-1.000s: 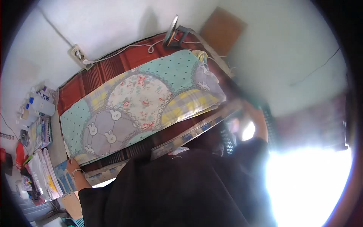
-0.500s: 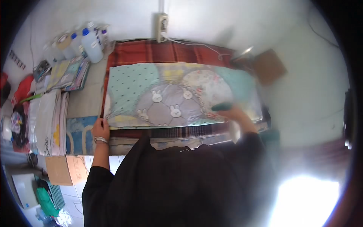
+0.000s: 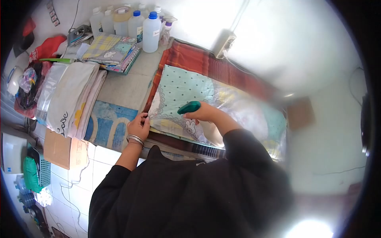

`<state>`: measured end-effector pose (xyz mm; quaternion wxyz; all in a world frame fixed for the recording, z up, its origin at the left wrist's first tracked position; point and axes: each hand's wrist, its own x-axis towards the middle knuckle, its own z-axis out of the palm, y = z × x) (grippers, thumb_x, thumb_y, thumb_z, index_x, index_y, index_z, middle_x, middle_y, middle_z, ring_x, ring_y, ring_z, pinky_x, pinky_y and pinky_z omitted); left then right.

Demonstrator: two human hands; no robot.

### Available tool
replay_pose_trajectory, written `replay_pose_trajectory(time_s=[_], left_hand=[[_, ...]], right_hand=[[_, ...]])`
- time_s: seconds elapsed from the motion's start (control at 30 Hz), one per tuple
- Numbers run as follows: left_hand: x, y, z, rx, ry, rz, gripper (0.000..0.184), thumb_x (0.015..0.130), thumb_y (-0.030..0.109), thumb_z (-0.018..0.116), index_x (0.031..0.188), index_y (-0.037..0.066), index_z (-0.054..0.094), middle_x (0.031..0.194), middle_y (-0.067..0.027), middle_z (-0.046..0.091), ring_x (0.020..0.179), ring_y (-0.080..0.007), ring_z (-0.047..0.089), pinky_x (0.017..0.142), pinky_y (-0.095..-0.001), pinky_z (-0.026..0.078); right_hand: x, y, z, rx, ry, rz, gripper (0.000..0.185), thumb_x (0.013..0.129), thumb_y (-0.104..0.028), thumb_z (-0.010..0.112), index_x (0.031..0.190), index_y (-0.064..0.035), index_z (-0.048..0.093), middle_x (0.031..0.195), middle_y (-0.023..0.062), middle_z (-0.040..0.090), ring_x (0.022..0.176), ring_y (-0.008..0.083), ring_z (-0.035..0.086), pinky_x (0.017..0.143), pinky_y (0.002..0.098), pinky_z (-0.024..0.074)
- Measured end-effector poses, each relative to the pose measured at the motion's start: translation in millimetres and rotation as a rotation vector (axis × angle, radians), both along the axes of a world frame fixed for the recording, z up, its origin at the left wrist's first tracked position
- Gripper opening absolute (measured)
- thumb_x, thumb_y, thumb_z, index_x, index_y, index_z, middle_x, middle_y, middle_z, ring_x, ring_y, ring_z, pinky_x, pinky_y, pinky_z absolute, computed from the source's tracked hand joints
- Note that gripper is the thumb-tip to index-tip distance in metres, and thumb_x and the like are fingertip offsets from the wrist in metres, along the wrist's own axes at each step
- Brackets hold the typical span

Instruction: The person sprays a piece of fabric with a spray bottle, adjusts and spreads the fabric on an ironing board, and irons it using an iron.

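At the far left, you have a red cloth (image 3: 49, 47) bearing white marks too small to read. Next comes a stack of folded white textiles (image 3: 73, 99) at the table's edge, with dark script on its near end that appears to read "Love"; below it on the floor sits a cardboard box (image 3: 57, 150) whose print is illegible. Behind the stack lie folded patterned cloths (image 3: 109, 49), then a row of bottles, among them a blue-capped bottle (image 3: 151, 37) whose small label you cannot make out from here.

Your left hand (image 3: 139, 126), bangles at the wrist, has its fingers close together at the near left edge of the patterned fabric (image 3: 180, 85); I cannot tell whether they pinch it. That fabric, with dots and white rabbits, lies spread over a red striped cloth (image 3: 184, 53) in front of you. Your right hand (image 3: 204, 112) is closed around a spray bottle (image 3: 212, 135) with a green head, held above the fabric. Beyond, a power strip (image 3: 225, 43) is on the wall; farther right is a blurred brown panel (image 3: 300, 114).
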<state>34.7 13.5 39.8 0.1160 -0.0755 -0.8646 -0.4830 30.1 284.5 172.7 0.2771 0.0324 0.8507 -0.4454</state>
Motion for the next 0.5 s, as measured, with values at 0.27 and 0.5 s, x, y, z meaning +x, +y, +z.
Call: replay_pose_trajectory(time_s=[0.27, 0.5], left_hand=[[2, -2, 6, -0.067, 0.034, -0.091, 0.028, 0.077, 0.026, 0.065, 0.103, 0.013, 0.065, 0.068, -0.0006, 0.063, 0.058, -0.0201, 0.059, 0.067, -0.0361, 0.041], [0, -2, 7, -0.062, 0.069, -0.108, 0.022, 0.080, 0.021, 0.062, 0.100, 0.013, 0.066, 0.061, -0.0012, 0.061, 0.056, -0.0216, 0.059, 0.063, -0.0361, 0.040]], right_hand=[[-95, 20, -30, -0.062, 0.161, -0.254, 0.034, 0.072, -0.025, 0.076, 0.098, -0.0047, 0.067, 0.082, 0.0072, 0.064, 0.058, 0.0181, 0.060, 0.051, 0.0318, 0.0515], [-123, 56, -16, -0.150, 0.316, -0.460, 0.028, 0.075, -0.022, 0.073, 0.097, -0.0050, 0.066, 0.080, 0.0047, 0.062, 0.069, 0.0164, 0.060, 0.053, 0.0311, 0.0511]])
